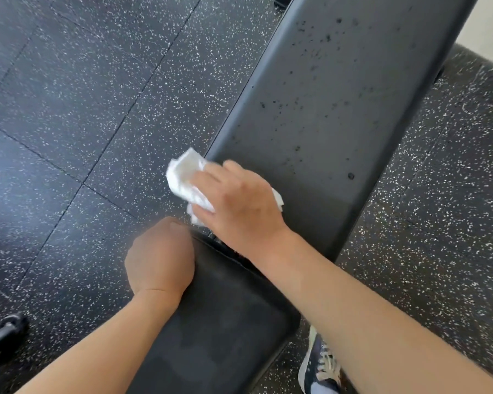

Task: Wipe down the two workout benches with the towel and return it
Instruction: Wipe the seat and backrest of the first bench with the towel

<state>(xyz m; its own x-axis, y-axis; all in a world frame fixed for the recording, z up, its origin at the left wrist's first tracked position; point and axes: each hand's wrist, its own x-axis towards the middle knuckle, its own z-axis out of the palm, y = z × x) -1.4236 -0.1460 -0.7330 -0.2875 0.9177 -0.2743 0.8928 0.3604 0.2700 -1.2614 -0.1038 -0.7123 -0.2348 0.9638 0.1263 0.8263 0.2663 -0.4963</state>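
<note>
A black padded workout bench (319, 103) runs from the lower middle to the upper right, its long back pad dotted with dark specks. My right hand (239, 200) presses a crumpled white towel (185, 177) onto the near left edge of that pad, fingers laid over the cloth. My left hand (160, 257) rests curled on the left edge of the shorter seat pad (225, 322), just below the gap between the two pads. Its fingers are hidden under the hand.
Black rubber floor tiles (83, 109) with white flecks surround the bench. A dark metal foot of some equipment (3, 334) lies at the lower left. My shoe (319, 365) stands right of the seat pad. A pale wall (490, 21) shows at the top right.
</note>
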